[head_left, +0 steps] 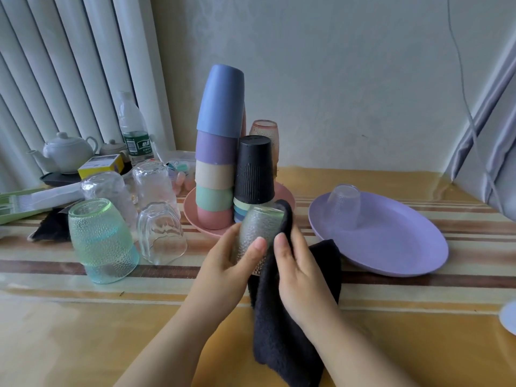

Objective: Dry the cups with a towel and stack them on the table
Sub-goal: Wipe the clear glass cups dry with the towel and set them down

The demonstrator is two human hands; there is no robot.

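Both bare forearms reach in from the near edge of the table and converge at its middle. The left hand (229, 263) is curled, thumb laid across the front and fingers wrapped behind, gripping a textured glass (259, 230) held tilted, base away from the body. The right hand (298, 275) sits just beside it, back of the hand up, fingers closed over a dark towel (282, 331) and pressing it against the glass's right side.
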